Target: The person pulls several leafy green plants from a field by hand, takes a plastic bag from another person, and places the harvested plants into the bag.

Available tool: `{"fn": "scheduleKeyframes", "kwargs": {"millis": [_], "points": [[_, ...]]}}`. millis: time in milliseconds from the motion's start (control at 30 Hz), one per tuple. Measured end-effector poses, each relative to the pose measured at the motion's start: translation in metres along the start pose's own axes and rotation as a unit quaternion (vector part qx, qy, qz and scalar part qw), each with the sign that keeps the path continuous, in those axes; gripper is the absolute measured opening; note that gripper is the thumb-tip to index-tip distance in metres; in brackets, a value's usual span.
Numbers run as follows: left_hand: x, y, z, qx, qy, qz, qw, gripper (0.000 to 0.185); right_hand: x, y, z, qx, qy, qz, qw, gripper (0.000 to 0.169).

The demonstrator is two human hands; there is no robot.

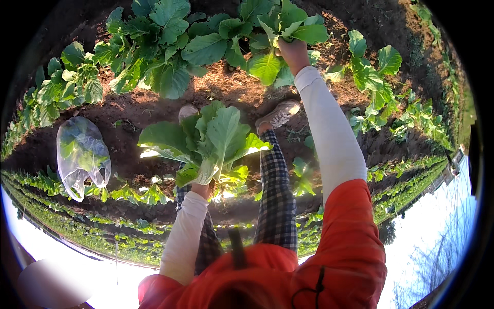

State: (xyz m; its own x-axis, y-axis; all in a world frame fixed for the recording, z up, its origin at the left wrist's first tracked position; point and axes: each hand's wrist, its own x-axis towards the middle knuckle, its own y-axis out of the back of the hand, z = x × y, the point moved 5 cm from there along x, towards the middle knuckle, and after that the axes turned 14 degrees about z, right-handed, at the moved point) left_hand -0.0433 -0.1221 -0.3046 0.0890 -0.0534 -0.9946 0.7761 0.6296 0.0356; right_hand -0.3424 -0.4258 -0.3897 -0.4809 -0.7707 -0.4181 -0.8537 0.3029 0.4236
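My left hand (202, 190) grips a leafy green plant (216, 143) by its base, close in front of my body. Its broad leaves fan out away from me and hide most of the fingers. Reaching forward, my right hand (292, 52) is closed around the lower stems of another leafy plant (293, 25) in the planted row. Whether that plant is still rooted cannot be seen. Just beside the hand hangs a yellowish-green leaf (266, 68).
A clear plastic bag (83, 154) with green leaves inside is on the left. More leafy plants (166, 50) line the row ahead, with a smaller one (370, 73) to the right. My shoes (279, 114) stand on bare brown soil (135, 102) between rows.
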Motion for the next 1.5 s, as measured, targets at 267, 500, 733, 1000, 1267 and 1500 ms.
{"fn": "scheduleKeyframes", "kwargs": {"millis": [267,500,733,1000,1267,1500], "points": [[0.003,0.013,0.019,-0.013,-0.034,-0.013,0.999,0.032,-0.074,0.003,0.006,0.344,-0.244,-0.151,0.894,0.027],[0.015,0.037,0.004,0.002,-0.006,0.033,0.999,0.031,-0.12,-0.001,0.056,-0.016,-0.097,-0.17,0.981,0.028],[0.011,0.041,0.002,0.09,-0.042,0.035,0.994,0.034,-0.175,0.132,0.144,-0.121,-0.011,0.039,0.992,0.025],[0.014,0.036,0.003,0.603,-0.444,-0.129,0.65,0.046,-0.201,0.387,0.205,-0.445,-0.189,0.282,0.829,0.031],[0.014,0.02,-0.011,0.143,-0.063,-0.023,0.987,0.038,-0.205,0.314,0.23,-0.089,-0.336,0.08,0.934,0.045],[0.007,-0.018,0.001,0.045,-0.085,-0.112,0.989,0.041,-0.215,0.395,0.25,-0.118,-0.366,0.184,0.904,0.032]]}}
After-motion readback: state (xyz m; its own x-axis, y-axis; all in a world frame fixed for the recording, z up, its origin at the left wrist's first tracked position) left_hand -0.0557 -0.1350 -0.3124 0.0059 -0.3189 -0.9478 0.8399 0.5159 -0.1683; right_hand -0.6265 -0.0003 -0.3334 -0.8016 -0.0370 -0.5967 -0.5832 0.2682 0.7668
